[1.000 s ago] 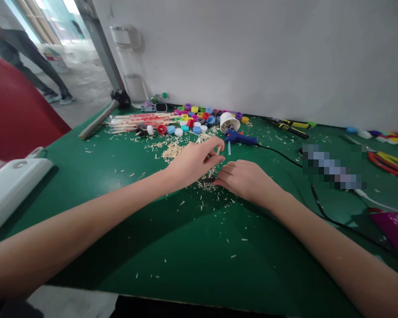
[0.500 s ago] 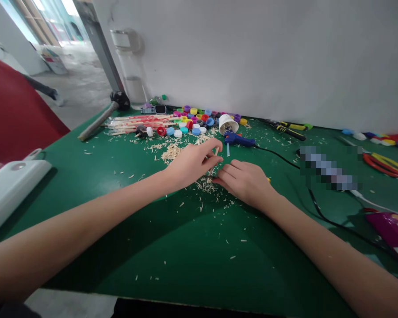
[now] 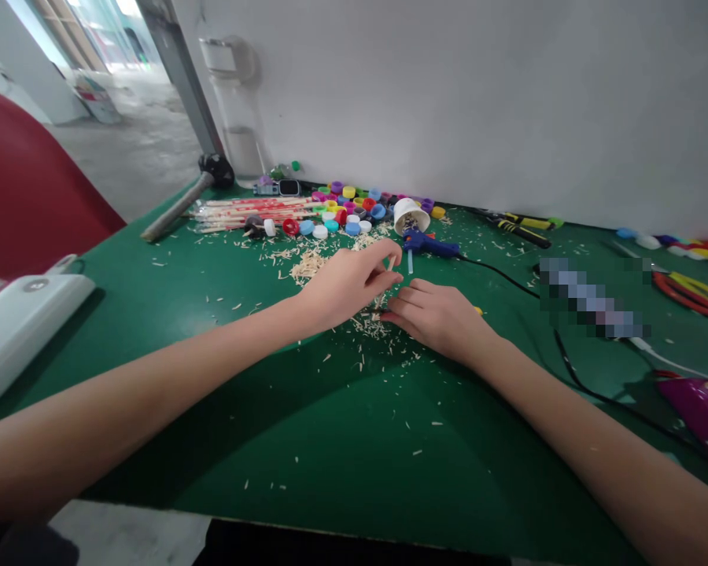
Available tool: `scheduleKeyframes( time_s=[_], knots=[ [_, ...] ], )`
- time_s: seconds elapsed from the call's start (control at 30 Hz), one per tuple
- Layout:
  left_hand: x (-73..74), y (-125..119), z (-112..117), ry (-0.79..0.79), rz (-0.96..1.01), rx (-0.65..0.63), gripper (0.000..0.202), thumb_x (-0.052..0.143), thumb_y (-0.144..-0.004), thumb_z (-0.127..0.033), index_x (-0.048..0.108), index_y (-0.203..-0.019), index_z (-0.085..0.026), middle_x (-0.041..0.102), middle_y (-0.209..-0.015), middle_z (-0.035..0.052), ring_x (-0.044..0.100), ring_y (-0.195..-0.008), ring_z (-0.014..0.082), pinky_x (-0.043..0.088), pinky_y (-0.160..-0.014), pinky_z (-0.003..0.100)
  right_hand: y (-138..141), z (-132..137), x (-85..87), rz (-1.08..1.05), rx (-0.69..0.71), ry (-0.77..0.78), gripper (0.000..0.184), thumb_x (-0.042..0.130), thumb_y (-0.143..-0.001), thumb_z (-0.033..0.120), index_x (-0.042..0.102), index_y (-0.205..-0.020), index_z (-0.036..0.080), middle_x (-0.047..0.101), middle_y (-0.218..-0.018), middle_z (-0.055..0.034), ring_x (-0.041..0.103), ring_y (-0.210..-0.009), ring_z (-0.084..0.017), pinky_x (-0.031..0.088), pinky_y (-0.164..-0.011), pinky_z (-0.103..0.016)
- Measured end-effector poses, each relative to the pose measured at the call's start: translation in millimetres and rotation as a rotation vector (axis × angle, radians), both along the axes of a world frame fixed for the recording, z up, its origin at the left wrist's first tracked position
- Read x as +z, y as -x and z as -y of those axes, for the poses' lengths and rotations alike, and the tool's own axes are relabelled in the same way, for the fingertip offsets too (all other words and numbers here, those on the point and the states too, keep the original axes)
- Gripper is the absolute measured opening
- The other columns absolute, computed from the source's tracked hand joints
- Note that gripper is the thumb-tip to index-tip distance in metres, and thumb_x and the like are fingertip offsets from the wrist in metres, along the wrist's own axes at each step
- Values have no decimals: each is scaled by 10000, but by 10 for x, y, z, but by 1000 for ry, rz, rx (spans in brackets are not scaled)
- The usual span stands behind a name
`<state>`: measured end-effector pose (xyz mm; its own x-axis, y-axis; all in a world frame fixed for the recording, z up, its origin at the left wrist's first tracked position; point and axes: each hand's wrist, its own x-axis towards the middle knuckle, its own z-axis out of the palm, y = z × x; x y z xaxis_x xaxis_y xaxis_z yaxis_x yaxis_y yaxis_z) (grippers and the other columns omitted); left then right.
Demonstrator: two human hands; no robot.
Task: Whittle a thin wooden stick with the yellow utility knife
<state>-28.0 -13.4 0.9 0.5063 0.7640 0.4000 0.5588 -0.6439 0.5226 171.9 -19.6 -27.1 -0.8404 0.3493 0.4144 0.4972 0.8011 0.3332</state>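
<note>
Both my hands meet over a scatter of wood shavings point(image 3: 371, 326) in the middle of the green table point(image 3: 307, 440). My left hand point(image 3: 345, 284) pinches a thin wooden stick point(image 3: 388, 271) between thumb and fingers, holding it upright with its lower end on the table. My right hand point(image 3: 436, 318) lies beside it, fingers curled down around a small tool with a yellow end point(image 3: 477, 310); the tool's working end is hidden at the stick's foot.
A blue glue gun point(image 3: 428, 246) with a black cord lies just behind my hands, beside a tipped white cup point(image 3: 409, 214). Coloured bottle caps point(image 3: 348, 212), wrapped chopsticks point(image 3: 248, 212) and a hammer point(image 3: 182, 200) lie at the back left. Pliers point(image 3: 519, 228) at the back right, a white device point(image 3: 17, 330) at left.
My hands have barely moved; the left hand has shifted slightly on the stick. The camera tilted a little, and the person walking in the background at left has gone from view.
</note>
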Motion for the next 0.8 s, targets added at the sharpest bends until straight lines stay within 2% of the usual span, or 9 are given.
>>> scheduleKeyframes(
  time_s=[0.17,0.3,0.4,0.53,0.67,0.8],
  knots=[
    [2,-6,16,-24,-27,12,63,472,-924,-261,489,-975,-228,612,-590,-61,418,-441,68,298,-457,220,13,-26,5,27,-56,156,365,382,-994,375,638,-832,170,666,-824,-45,555,-788,-174,372,-589,-303],
    [31,-20,52,-33,-74,-17,74,455,-927,-256,497,-981,-227,615,-614,-52,459,-476,71,307,-469,219,21,-29,-18,74,-70,214,377,353,-1003,364,642,-871,161,674,-900,-70,584,-855,-187,370,-582,-298],
    [43,-21,54,-34,-91,-1,70,456,-924,-262,497,-972,-232,616,-611,-50,455,-466,71,293,-460,220,30,-21,-28,92,-72,186,380,349,-1004,364,640,-864,164,672,-902,-71,587,-862,-188,378,-590,-293],
    [44,-9,36,-27,-84,16,87,462,-920,-286,506,-970,-229,634,-622,-37,450,-455,74,308,-466,218,29,-2,-11,105,-53,95,386,344,-1006,345,641,-843,160,653,-786,-58,573,-782,-181,413,-653,-305],
    [38,2,27,-15,-78,13,103,464,-920,-293,509,-983,-226,647,-642,-30,454,-453,74,310,-468,217,4,14,7,90,-44,145,384,381,-986,405,639,-850,155,648,-811,-62,565,-770,-186,423,-628,-302],
    [36,9,13,-4,-73,8,111,461,-923,-302,499,-994,-226,638,-626,-32,444,-445,75,306,-464,217,-20,30,-4,55,3,93,336,415,-980,342,640,-838,137,639,-763,-61,541,-714,-168,443,-670,-307]
  ],
)
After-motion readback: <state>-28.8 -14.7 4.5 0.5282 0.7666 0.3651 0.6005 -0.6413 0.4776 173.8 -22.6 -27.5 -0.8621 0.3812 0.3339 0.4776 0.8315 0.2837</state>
